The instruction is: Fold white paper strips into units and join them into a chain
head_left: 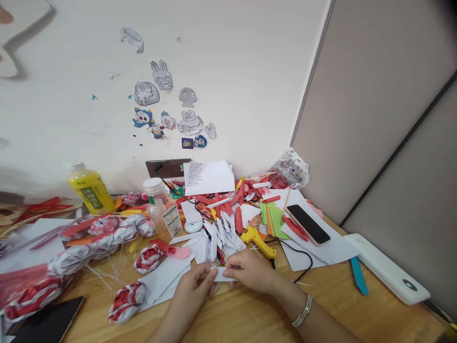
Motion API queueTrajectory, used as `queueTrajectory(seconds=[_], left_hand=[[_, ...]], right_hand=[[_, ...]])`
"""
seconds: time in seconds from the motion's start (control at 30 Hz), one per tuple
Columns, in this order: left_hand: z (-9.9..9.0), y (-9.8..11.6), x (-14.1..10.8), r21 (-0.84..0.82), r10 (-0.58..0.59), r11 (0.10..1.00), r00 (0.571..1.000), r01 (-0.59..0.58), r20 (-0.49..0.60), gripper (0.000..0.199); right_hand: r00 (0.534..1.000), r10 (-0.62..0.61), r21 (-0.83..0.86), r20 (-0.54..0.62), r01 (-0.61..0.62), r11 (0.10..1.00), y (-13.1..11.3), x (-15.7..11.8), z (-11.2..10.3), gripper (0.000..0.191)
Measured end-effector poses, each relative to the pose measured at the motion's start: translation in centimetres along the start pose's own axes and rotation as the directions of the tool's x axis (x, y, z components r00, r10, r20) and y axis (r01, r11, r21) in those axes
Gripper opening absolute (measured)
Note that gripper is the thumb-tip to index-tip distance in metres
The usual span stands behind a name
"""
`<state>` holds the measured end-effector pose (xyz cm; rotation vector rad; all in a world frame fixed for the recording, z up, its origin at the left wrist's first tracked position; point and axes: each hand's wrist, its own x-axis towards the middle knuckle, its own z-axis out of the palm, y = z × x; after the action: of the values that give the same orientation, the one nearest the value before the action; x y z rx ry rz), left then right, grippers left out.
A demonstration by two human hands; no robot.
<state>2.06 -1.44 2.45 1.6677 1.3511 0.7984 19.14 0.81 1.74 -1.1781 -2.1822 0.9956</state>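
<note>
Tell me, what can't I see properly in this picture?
- Head view: parts of the white paper, covered by the fingers of the left hand and right hand.
- Head view: the handwriting on the sheet by the wall, too small to read.
- Head view: the dark flat device, cut off by the bottom edge.
</note>
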Motion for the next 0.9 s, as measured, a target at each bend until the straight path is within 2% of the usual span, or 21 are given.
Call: queueTrajectory(seconds=[0.13, 0.47, 0.57, 0.63, 0.77, 0.9], left_hand=[[0.1, -0.1, 0.0, 0.016, -0.01, 1.0, 0.999, 0.011, -0.038, 0.032], [0.1, 0.1, -0.3, 0.059, -0.02, 0.998, 0.996, 0.025, -0.084, 0.033], [0.2, 0.4, -0.5, 0.081, -0.015, 0.996, 0.996, 0.023, -0.089, 0.035], [0.2, 0.5, -0.6, 0.094, -0.012, 0.995, 0.996, 0.021, -0.09, 0.036], [0.4, 0.3, -0.7, 0.165, 0.036, 0.986, 0.997, -0.025, -0.061, 0.033], [0.7, 0.1, -0.8, 0.208, 0.069, 0.976, 0.997, -0.06, -0.035, 0.027]], right_hand=[[1.0, -0.006, 0.062, 0.011, 0.005, 0.998, -0.2, 0.0, 0.1, 0.018], [0.999, 0.04, 0.0, -0.029, -0.04, 0.999, -0.1, 0.1, 0.3, 0.016], [0.999, 0.039, 0.023, -0.002, -0.039, 0.999, -0.2, 0.1, 0.3, 0.017], [0.999, 0.051, -0.014, 0.01, -0.051, 0.999, -0.3, 0.0, 0.3, 0.019], [0.998, 0.046, -0.186, -0.051, -0.055, 0.981, -1.0, -0.2, 0.1, 0.019], [0.999, 0.023, -0.193, -0.041, -0.031, 0.981, -1.4, -0.5, 0.3, 0.019]])
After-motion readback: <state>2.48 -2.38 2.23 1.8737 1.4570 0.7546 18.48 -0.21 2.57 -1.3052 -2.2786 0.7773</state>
